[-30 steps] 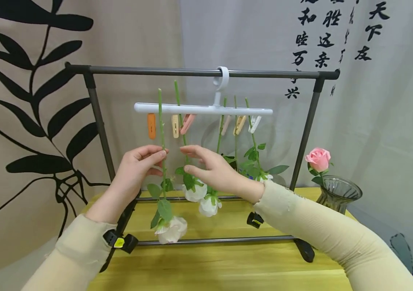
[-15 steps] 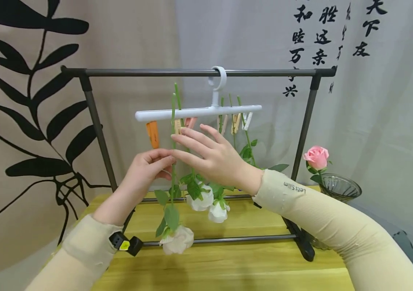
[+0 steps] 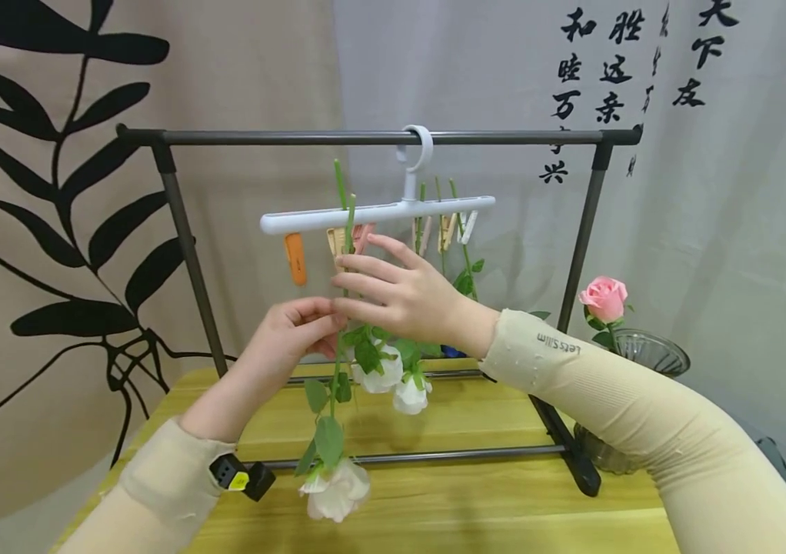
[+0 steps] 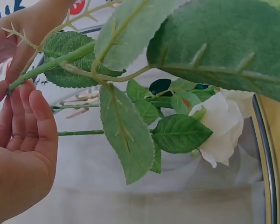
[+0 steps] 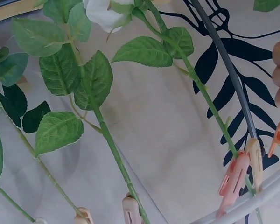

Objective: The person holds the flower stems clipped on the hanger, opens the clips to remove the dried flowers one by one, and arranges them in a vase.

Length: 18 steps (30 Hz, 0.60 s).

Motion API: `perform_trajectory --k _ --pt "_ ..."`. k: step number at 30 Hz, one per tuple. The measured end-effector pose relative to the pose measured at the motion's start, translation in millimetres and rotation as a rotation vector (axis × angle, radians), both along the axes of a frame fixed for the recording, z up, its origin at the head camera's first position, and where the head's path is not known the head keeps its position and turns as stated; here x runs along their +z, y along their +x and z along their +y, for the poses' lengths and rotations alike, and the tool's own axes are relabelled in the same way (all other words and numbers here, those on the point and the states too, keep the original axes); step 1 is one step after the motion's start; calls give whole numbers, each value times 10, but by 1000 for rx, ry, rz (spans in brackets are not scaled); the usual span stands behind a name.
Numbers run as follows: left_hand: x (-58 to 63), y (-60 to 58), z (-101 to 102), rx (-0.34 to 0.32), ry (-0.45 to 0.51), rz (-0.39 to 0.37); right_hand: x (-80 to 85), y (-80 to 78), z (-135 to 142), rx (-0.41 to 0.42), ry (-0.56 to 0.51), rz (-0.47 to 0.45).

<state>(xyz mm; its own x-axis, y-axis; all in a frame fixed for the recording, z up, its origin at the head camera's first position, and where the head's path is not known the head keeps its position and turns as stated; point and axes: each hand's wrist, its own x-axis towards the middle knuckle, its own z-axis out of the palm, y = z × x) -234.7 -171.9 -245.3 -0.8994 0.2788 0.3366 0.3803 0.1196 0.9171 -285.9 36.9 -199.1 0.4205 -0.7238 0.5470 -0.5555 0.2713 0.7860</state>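
Note:
My left hand (image 3: 299,331) pinches the green stem of a white rose (image 3: 338,491) that hangs head down, its stem end standing up in front of the white hanger (image 3: 317,219). In the left wrist view thumb and fingertips meet on that stem (image 4: 74,55). My right hand (image 3: 400,292) reaches in from the right with fingers extended, close by the stem and just below a cream clothespin (image 3: 334,241). An orange clothespin (image 3: 295,259) hangs at the hanger's left end with no flower. A pink clothespin (image 5: 234,179) grips another rose's stem.
The hanger hooks over a dark metal rack's top bar (image 3: 282,138). More white roses (image 3: 381,375) hang upside down from it behind my right hand. A glass vase (image 3: 652,352) with a pink rose (image 3: 604,299) stands right on the wooden table (image 3: 504,492).
My left hand has carried the rose rightward, bringing its stem from near the orange clothespin to the cream one. My right hand has risen toward the clothespins. The hanger's left end has swung nearer.

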Motion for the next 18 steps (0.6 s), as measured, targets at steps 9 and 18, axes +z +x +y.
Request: perform_trajectory --k 9,18 --pt "-50 -1 47 -59 6 -36 -23 8 90 27 6 40" --pt "-150 -183 32 31 42 -41 -17 34 524 -17 -24 -36"
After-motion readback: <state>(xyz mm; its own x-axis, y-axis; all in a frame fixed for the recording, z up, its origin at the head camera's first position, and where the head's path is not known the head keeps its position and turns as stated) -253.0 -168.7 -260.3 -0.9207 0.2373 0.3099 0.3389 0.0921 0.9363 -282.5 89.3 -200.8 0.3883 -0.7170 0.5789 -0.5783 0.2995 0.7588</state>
